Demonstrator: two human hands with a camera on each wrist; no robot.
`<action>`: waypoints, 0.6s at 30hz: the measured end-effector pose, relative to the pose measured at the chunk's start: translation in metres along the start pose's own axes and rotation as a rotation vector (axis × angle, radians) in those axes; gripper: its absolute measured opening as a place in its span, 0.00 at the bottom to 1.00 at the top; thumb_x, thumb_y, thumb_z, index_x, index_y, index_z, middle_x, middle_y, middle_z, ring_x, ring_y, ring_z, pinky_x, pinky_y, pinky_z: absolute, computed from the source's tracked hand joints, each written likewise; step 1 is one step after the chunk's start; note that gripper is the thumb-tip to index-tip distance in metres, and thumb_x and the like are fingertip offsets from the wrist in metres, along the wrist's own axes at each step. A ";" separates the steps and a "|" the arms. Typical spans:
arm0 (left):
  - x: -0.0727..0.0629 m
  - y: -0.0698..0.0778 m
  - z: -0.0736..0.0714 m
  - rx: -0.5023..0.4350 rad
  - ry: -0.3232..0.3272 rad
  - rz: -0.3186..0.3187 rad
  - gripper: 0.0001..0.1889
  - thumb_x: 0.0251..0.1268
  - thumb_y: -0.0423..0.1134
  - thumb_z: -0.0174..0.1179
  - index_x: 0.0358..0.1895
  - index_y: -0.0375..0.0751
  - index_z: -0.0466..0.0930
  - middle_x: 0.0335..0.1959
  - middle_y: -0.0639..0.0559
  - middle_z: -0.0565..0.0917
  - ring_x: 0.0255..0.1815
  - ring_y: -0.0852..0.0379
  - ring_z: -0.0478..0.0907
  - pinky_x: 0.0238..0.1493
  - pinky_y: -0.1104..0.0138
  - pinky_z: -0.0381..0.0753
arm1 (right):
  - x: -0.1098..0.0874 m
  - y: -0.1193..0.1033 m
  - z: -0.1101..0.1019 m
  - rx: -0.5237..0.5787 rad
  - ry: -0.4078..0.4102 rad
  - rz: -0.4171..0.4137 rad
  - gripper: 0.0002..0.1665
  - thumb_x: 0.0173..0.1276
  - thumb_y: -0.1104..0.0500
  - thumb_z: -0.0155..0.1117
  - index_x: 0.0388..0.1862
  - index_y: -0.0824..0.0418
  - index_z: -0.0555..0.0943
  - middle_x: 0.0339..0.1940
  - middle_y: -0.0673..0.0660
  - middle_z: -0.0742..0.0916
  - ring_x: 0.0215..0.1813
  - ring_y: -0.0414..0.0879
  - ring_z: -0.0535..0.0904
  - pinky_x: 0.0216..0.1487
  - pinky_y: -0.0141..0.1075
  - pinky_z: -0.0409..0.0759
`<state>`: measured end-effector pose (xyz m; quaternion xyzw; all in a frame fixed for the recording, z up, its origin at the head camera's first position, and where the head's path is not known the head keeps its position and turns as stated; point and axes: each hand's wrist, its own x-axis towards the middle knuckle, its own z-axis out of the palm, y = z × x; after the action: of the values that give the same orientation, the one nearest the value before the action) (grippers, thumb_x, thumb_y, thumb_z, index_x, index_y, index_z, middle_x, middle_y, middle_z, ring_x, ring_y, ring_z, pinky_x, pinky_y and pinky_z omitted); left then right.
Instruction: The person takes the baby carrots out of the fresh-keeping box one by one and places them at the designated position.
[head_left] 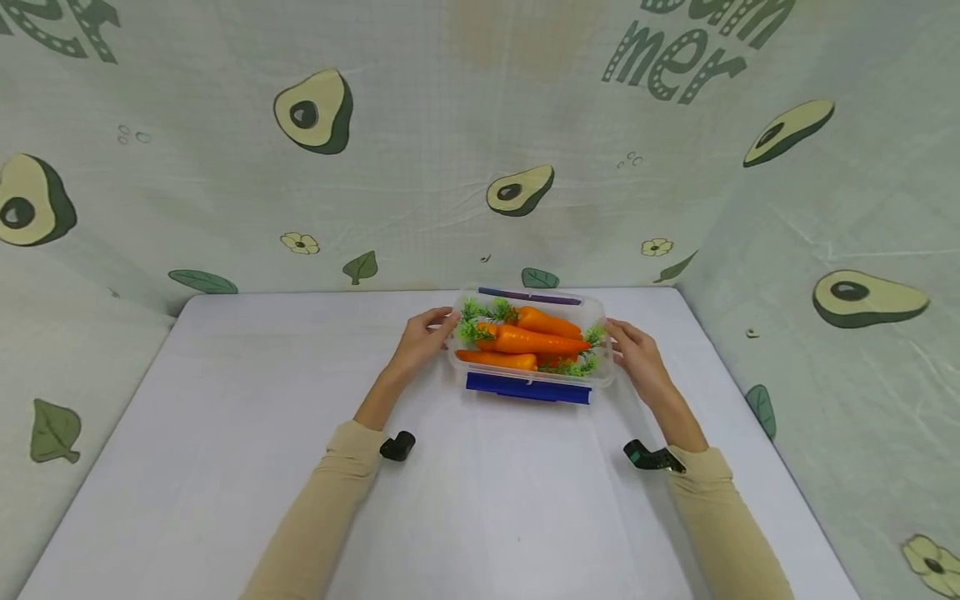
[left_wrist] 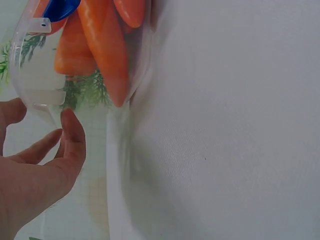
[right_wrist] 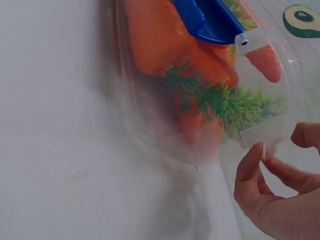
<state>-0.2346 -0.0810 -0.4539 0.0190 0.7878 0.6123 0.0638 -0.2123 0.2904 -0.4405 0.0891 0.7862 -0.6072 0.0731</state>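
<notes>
A clear plastic food container [head_left: 457, 367] stands near the far side of the table, its long sides fitted with blue clips; the near clip [head_left: 527, 388] hangs outward. Inside lie several orange carrots [head_left: 536, 340] with green leafy tops [head_left: 471, 321]. My left hand [head_left: 422, 342] holds the container's left end, with thumb and fingertips at a clear tab in the left wrist view. At the opposite end is my right hand [head_left: 637, 354]. Its bent fingertips [right_wrist: 252, 155] touch the clear side tab, and the thumb [right_wrist: 305, 135] is by the rim.
A white-covered table [head_left: 300, 358] lies beneath. Behind it and along both sides hangs a pale cloth [head_left: 420, 150] printed with avocados and leaves. Black wrist devices [head_left: 397, 446] are on both forearms, over beige sleeves.
</notes>
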 end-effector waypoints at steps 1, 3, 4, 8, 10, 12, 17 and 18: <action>0.000 0.001 0.000 -0.005 0.002 -0.005 0.28 0.79 0.49 0.57 0.72 0.34 0.72 0.63 0.35 0.79 0.55 0.39 0.81 0.50 0.57 0.85 | 0.000 0.000 -0.002 0.025 -0.021 0.016 0.43 0.81 0.38 0.50 0.82 0.63 0.60 0.77 0.61 0.68 0.65 0.49 0.71 0.64 0.32 0.75; 0.000 0.001 0.001 -0.021 0.004 -0.015 0.27 0.79 0.48 0.58 0.72 0.34 0.73 0.61 0.36 0.80 0.55 0.39 0.81 0.50 0.57 0.85 | 0.002 -0.001 -0.006 0.064 -0.064 0.045 0.44 0.81 0.38 0.51 0.83 0.63 0.58 0.74 0.59 0.70 0.61 0.44 0.72 0.59 0.26 0.77; 0.000 0.001 0.001 -0.031 0.006 -0.020 0.27 0.79 0.48 0.58 0.72 0.34 0.73 0.61 0.36 0.80 0.55 0.39 0.81 0.49 0.58 0.85 | 0.003 -0.002 -0.007 0.086 -0.083 0.057 0.44 0.81 0.39 0.52 0.82 0.63 0.58 0.72 0.57 0.71 0.60 0.42 0.73 0.56 0.24 0.78; 0.001 0.000 0.000 -0.072 0.014 -0.033 0.26 0.79 0.47 0.59 0.70 0.33 0.74 0.58 0.36 0.81 0.54 0.39 0.80 0.43 0.68 0.84 | 0.008 -0.002 -0.013 0.121 -0.134 0.091 0.43 0.80 0.40 0.55 0.81 0.65 0.59 0.63 0.50 0.76 0.57 0.41 0.75 0.53 0.24 0.80; 0.001 0.000 0.000 -0.095 0.017 -0.039 0.26 0.78 0.46 0.59 0.70 0.33 0.74 0.57 0.36 0.81 0.54 0.40 0.80 0.40 0.72 0.82 | 0.011 -0.002 -0.014 0.115 -0.143 0.094 0.43 0.80 0.40 0.56 0.81 0.65 0.61 0.61 0.49 0.77 0.58 0.43 0.75 0.53 0.24 0.80; 0.001 0.000 0.000 -0.119 0.016 -0.045 0.26 0.78 0.46 0.60 0.69 0.33 0.75 0.57 0.36 0.81 0.55 0.40 0.79 0.40 0.74 0.81 | 0.013 -0.001 -0.016 0.089 -0.143 0.089 0.43 0.79 0.39 0.57 0.80 0.66 0.62 0.62 0.51 0.77 0.60 0.45 0.74 0.54 0.25 0.80; 0.002 0.001 0.000 -0.151 0.015 -0.050 0.25 0.77 0.44 0.61 0.69 0.32 0.76 0.57 0.36 0.81 0.57 0.40 0.79 0.41 0.74 0.81 | 0.015 -0.002 -0.018 0.054 -0.132 0.073 0.44 0.77 0.37 0.59 0.78 0.66 0.65 0.66 0.55 0.75 0.63 0.50 0.73 0.54 0.25 0.81; 0.002 0.002 0.000 -0.156 0.016 -0.053 0.25 0.77 0.44 0.62 0.68 0.33 0.76 0.57 0.37 0.81 0.57 0.40 0.79 0.41 0.74 0.81 | 0.015 -0.002 -0.019 0.052 -0.129 0.071 0.44 0.77 0.37 0.59 0.78 0.66 0.66 0.66 0.55 0.76 0.64 0.50 0.73 0.53 0.25 0.81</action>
<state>-0.2370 -0.0802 -0.4525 -0.0118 0.7384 0.6700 0.0751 -0.2276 0.3089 -0.4369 0.0797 0.7599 -0.6291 0.1429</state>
